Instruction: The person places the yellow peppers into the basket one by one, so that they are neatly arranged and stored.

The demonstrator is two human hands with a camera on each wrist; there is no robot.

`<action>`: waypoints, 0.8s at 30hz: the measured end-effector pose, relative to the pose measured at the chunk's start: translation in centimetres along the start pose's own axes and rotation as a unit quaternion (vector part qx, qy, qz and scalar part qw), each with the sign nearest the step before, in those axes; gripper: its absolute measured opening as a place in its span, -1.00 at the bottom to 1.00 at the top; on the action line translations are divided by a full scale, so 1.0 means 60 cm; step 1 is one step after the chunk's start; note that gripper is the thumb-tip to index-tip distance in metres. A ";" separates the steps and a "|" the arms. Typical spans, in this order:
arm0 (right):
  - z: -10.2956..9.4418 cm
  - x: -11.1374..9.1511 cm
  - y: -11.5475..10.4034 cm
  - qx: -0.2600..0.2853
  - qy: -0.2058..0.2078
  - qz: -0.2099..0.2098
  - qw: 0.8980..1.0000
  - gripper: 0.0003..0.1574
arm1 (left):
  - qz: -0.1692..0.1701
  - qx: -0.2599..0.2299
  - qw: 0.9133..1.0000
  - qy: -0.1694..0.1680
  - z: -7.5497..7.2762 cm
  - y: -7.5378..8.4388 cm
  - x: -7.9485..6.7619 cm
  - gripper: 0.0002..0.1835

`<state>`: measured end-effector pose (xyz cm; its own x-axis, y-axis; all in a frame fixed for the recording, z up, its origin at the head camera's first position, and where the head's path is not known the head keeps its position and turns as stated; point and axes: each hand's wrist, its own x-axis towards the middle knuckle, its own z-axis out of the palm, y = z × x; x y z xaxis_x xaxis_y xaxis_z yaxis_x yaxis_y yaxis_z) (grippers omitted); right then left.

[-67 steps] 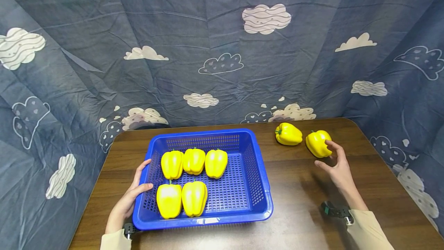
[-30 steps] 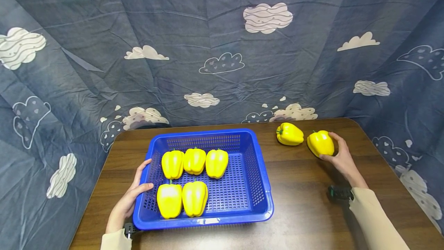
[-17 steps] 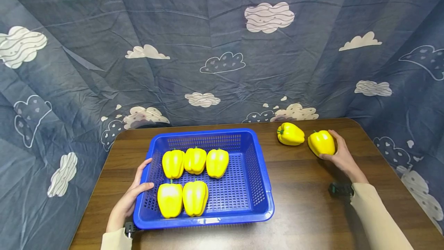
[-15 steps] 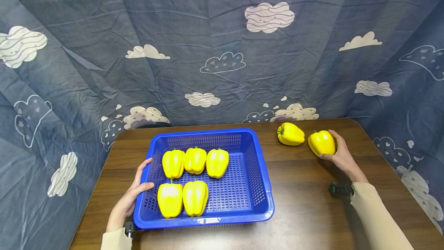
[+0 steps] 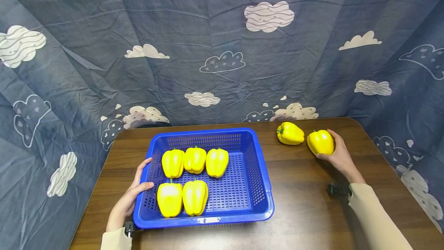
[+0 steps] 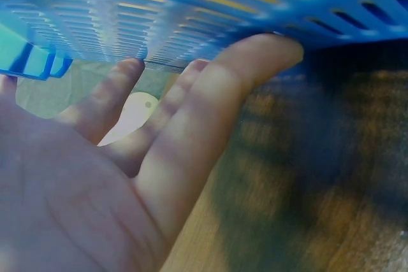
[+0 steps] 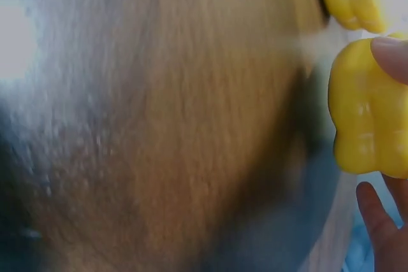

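My left hand grips the left side of a blue plastic basket, thumb over the rim. In the left wrist view, fingers lie along the basket's slotted outer wall. Inside the basket, several yellow bell peppers stand in two rows, such as the front-left pepper. At the right, my right hand holds a yellow bell pepper between thumb and fingers. The right wrist view shows the thumb on this pepper. Another yellow bell pepper lies on its side just left of it.
The brown wooden table carries everything. A dark blue curtain with white clouds hangs behind it and along the sides. Bare basket floor shows right of the peppers.
My right hand has reached onto the rightmost pepper and grasped it with thumb and fingers, then shifted slightly left with it. My left hand and the basket stay put.
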<state>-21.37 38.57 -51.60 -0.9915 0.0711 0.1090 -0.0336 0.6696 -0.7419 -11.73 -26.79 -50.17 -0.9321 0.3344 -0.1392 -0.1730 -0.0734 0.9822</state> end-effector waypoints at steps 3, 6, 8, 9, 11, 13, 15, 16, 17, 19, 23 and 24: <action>0.000 -0.004 -0.005 -0.004 0.010 0.000 1.000 0.31 | -0.002 -0.002 1.000 0.002 0.000 0.000 0.000 -0.26; 0.000 -0.011 -0.012 -0.003 0.020 -0.001 1.000 0.30 | -0.004 -0.002 1.000 0.002 0.001 0.001 0.000 -0.26; -0.001 -0.015 -0.018 0.002 0.026 -0.004 1.000 0.29 | -0.006 -0.001 1.000 0.002 0.001 0.001 -0.001 -0.26; -0.001 -0.017 -0.021 0.004 0.028 -0.007 1.000 0.29 | -0.006 0.000 1.000 0.002 0.002 0.001 -0.001 -0.26; -0.001 -0.020 -0.027 0.008 0.030 -0.014 0.999 0.29 | -0.008 0.001 1.000 0.004 0.002 0.002 -0.002 -0.26; 0.000 -0.023 -0.032 0.011 0.030 -0.020 0.999 0.29 | -0.008 0.002 1.000 0.007 0.003 0.002 -0.003 -0.26; 0.002 -0.025 -0.037 0.009 0.027 -0.022 0.999 0.29 | -0.008 0.003 1.000 0.009 0.003 0.002 -0.003 -0.26; 0.003 -0.026 -0.040 0.009 0.025 -0.022 0.999 0.29 | -0.008 0.003 1.000 0.009 0.004 0.002 -0.003 -0.26; 0.004 -0.027 -0.043 0.009 0.024 -0.021 0.999 0.29 | -0.008 0.003 1.000 0.009 0.004 0.002 -0.003 -0.26; 0.007 -0.030 -0.049 0.009 0.020 -0.021 1.000 0.29 | -0.008 0.003 1.000 0.009 0.004 0.003 -0.003 -0.26; 0.014 -0.038 -0.063 0.021 0.015 -0.033 0.999 0.30 | -0.009 0.004 1.000 0.008 0.005 0.002 -0.003 -0.26; 0.015 -0.040 -0.068 0.024 0.014 -0.038 0.999 0.30 | -0.008 0.004 1.000 0.007 0.005 0.002 -0.003 -0.26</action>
<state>-18.99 35.00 -49.46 -0.9819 0.0429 0.1846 -0.1154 0.6376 -0.7617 -11.53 -26.59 -49.98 -0.9337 0.3214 -0.1575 -0.1864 -0.0610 0.9806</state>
